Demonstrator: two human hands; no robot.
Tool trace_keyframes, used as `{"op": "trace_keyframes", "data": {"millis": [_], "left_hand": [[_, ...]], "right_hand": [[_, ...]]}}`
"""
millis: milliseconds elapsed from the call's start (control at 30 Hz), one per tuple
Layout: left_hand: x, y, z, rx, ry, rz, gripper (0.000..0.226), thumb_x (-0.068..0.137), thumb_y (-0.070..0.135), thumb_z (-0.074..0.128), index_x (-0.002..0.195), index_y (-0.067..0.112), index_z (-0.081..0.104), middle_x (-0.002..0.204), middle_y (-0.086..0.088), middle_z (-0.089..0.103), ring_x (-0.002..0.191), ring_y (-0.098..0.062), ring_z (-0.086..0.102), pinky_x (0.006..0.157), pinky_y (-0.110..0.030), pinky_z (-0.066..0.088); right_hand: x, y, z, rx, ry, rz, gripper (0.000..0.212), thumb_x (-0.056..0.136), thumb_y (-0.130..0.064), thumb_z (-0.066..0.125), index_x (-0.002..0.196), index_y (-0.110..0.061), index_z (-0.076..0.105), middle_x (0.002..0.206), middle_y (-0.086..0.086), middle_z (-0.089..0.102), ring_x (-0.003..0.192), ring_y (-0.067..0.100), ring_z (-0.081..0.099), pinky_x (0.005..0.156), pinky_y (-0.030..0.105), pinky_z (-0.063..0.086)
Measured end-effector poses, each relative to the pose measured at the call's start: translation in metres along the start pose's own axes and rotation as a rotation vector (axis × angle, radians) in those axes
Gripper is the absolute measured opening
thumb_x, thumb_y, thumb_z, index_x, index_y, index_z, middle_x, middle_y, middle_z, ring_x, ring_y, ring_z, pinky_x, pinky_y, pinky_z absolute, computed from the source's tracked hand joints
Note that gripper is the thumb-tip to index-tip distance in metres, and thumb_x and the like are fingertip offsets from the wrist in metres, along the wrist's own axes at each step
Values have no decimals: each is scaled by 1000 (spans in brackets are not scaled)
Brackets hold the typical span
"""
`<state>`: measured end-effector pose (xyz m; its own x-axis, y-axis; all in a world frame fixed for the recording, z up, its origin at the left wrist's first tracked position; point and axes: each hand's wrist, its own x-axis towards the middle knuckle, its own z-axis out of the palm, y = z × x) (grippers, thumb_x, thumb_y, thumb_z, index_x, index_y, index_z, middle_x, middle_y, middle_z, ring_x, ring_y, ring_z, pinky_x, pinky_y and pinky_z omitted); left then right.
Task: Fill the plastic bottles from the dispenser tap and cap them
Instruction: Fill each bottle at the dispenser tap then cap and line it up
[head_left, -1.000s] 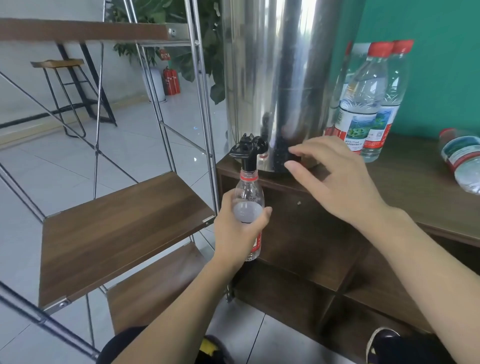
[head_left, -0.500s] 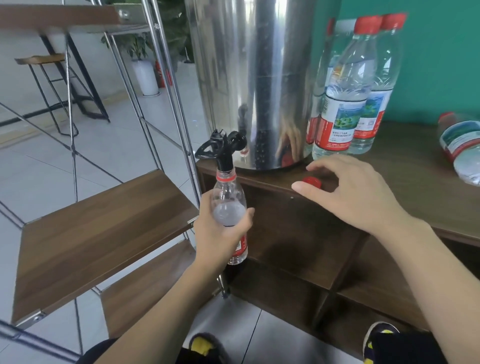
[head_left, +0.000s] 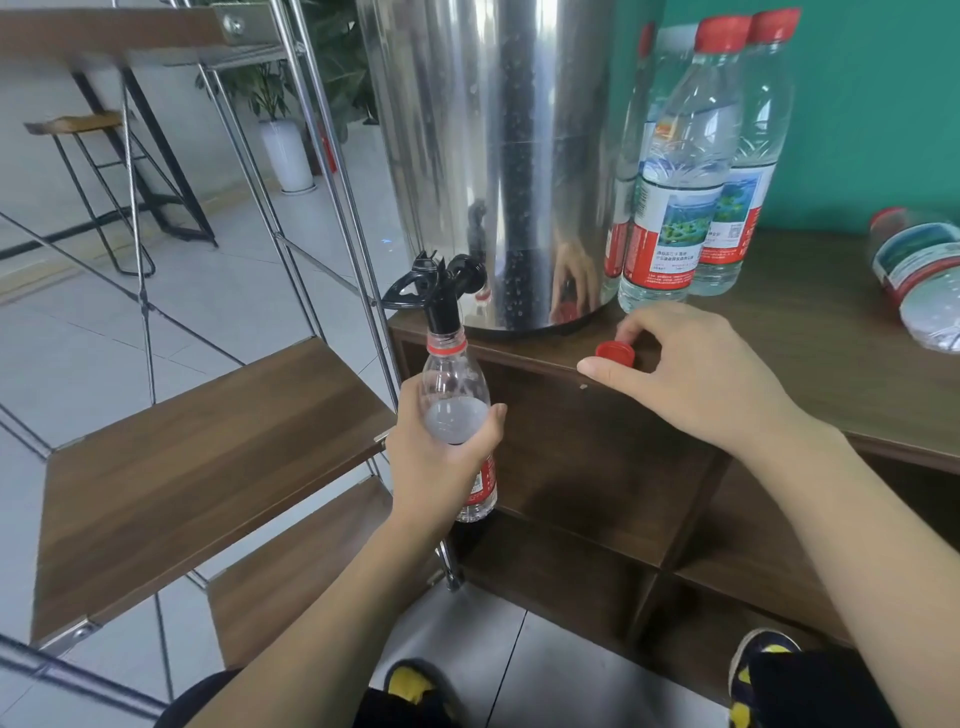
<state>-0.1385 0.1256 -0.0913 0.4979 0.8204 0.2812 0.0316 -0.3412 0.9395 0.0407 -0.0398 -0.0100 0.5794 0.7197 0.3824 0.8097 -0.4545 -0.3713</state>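
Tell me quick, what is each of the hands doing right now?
Left hand: grips the clear plastic bottle under the black dispenser tap.
Right hand: fingers curled around the red plastic cap on the brown wooden counter.

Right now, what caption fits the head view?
Left hand holds bottle under tap; right hand pinches red cap.

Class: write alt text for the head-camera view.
A left hand holds an uncapped bottle under a steel dispenser's black tap. The right hand pinches a red cap on the wooden counter.
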Motion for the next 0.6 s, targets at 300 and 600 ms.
{"op": "trace_keyframes", "data": {"millis": [300,600], "left_hand": [[0,0,2,28,-9,-10,65,77,41,86,129,32,47,119,18,61,110,-8,62,99,-32,51],[0,0,2,51,-5,-19,71,74,46,85,132,29,47,124,12,62,112,-10,62,101,-37,53]], "right_hand": [[0,-1,-2,-15,-23,-2,56,77,-82,50,94,-29,59,94,-13,60,87,10,56,76,37,52],[0,-2,-1,-32,-22,-1,60,75,-85,46,95,-30,59,95,-12,60,87,10,56,76,36,53]]}}
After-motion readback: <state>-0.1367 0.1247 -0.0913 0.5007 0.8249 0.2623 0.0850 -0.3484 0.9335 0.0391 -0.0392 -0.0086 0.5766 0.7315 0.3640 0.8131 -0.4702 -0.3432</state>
